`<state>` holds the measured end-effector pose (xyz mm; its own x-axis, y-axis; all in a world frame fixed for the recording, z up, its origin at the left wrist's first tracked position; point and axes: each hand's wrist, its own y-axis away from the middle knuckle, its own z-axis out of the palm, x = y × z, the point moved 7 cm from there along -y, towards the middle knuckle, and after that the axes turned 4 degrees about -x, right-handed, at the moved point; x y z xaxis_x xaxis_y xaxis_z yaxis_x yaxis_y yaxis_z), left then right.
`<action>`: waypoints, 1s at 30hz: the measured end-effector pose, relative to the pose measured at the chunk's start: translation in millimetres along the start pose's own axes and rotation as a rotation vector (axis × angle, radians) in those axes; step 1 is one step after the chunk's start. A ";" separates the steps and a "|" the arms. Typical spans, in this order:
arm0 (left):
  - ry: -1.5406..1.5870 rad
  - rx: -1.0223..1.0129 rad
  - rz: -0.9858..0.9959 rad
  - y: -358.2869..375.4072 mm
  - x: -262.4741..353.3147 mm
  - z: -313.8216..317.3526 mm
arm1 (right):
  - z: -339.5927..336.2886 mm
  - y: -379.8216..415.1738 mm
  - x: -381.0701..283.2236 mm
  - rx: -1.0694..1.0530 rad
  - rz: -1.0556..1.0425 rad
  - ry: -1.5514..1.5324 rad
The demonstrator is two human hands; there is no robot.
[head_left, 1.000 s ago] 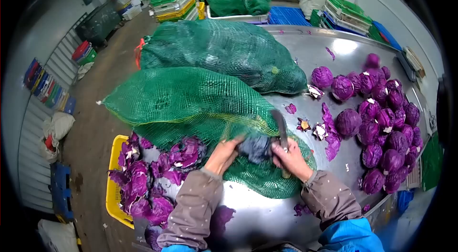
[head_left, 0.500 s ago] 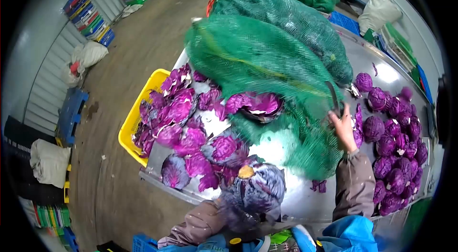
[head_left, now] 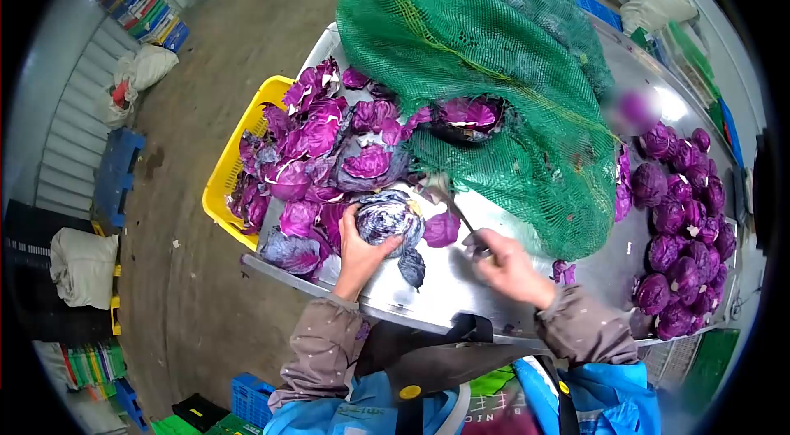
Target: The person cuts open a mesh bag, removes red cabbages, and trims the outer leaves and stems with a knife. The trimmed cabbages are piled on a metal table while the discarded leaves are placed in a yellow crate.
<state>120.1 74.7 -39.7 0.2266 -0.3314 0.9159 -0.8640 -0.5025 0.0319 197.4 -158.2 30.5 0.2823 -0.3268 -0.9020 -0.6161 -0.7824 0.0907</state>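
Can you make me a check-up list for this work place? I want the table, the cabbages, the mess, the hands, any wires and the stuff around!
Surface: shiny metal table, bare in parts.
Job's things: a dark-leaved cabbage, a knife (partly blurred), and purple cabbages grouped on the right.
Clutter: loose purple leaves at the left by a yellow basket; green mesh bags across the table.
Hands: left hand holds the dark-leaved cabbage; right hand grips the knife.
Cables: nothing seen.
Surroundings: stacked crates and a pale sack.

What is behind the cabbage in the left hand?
Just beyond the cabbage, loose purple leaves lie heaped. The cabbage and left hand cover whatever sits directly behind them, so I can't tell what's there.
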 end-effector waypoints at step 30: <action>0.060 0.250 0.073 41.4 -7.1 -9.1 | 56.8 -86.1 41.0 -0.058 -0.088 0.680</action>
<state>78.6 63.6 -41.2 0.1340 -0.3300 0.9344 -0.7375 -0.6631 -0.1284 220.2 -74.1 -38.3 0.7399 -0.5060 -0.4433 -0.5347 -0.8422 0.0691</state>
